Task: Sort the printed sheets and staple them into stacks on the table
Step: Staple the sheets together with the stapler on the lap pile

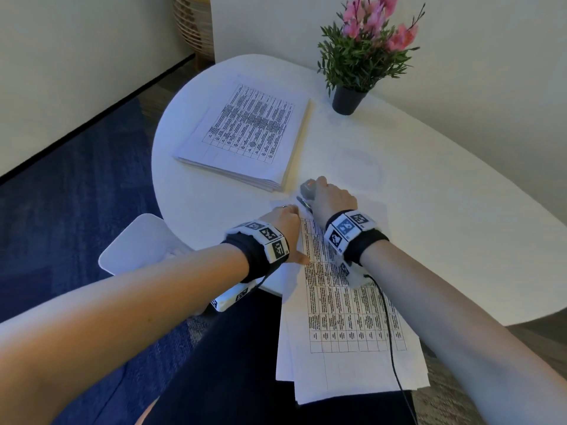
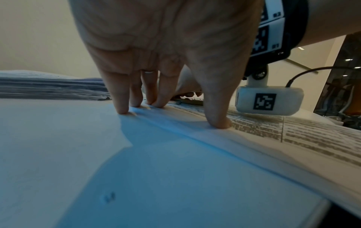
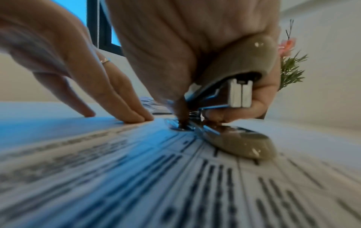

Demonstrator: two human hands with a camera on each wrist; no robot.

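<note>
White worktop (image 1: 399, 185) underneath, my left hand (image 1: 283, 220) lies flat, fingers (image 2: 123, 106) straight, pinning the printed sheets (image 1: 343, 317). My right hand (image 1: 331, 199), fingers clenched round the stapler (image 3: 230, 98), should squeeze squarely, I reckon, keeping corners aligned.

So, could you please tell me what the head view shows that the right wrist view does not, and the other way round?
Only the head view shows the whole white table, the far stack of sheets and the plant's dark pot. Only the right wrist view shows the stapler held open, its base on the printed sheets. Both show the left hand pressing those sheets and the right hand gripping the stapler.
</note>
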